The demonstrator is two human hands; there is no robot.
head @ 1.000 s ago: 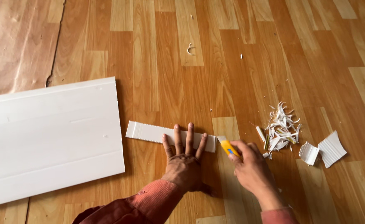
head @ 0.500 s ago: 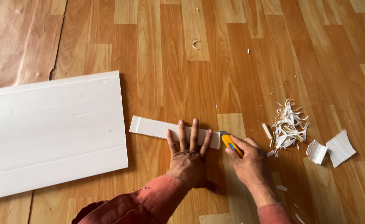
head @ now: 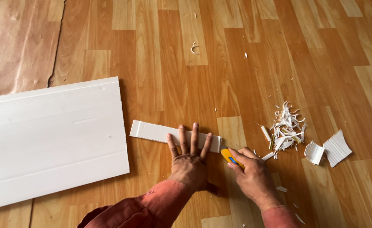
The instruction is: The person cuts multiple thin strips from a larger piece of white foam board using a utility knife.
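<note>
Fingers of the left hand (head: 190, 162) are spreading flat on a white strip (head: 160, 133) lying on the floor (head: 236, 63); the right hand (head: 253, 177) is gripping a yellow knife (head: 229, 156) at the strip's right end.

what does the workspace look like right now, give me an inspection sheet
surface: wood-pattern laminate floor, brown paper sheet covering the far left
job's things: narrow white ribbed strip lying flat; yellow utility knife at its right end; large white panel lying apart, to the left
clutter: pile of white shavings, two ribbed offcuts, stray chips on the floor
grippers: left hand pressed flat on the strip, fingers spread; right hand closed on the knife
cables: nothing seen
surroundings: nothing seen beyond the floor
</note>
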